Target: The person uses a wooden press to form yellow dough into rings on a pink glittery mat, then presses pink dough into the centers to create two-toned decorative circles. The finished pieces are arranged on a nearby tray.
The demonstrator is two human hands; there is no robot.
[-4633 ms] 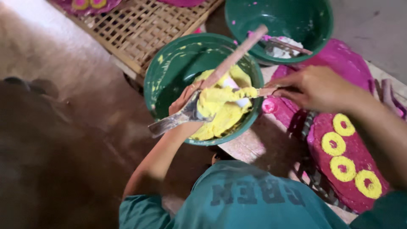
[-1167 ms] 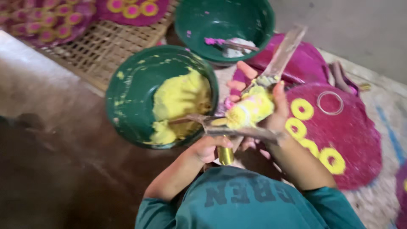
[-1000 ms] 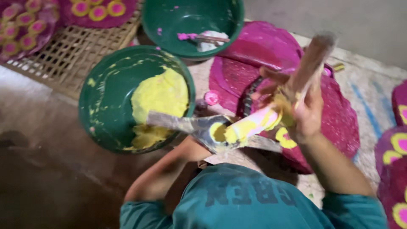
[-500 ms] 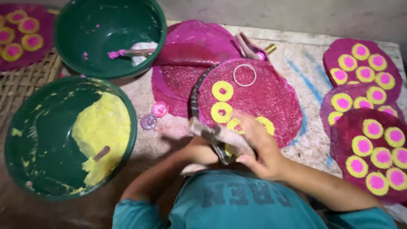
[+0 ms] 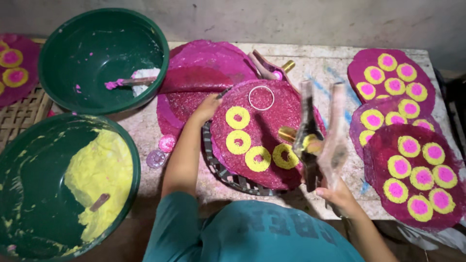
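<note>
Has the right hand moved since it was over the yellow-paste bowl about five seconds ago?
Yes. The right hand now holds a blurred tool at the magenta disc's right edge, away from the yellow-paste bowl.

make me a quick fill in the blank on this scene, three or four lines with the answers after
1. The rings on the pink disc under the hands are coloured ____.
2. The left hand rests on the disc's ____ edge.
3. The right hand holds a two-handled press that looks ____ in the head view because it is moving.
4. The bowl with yellow paste is coloured ____.

Missing words: yellow; left; blurred; green
</note>
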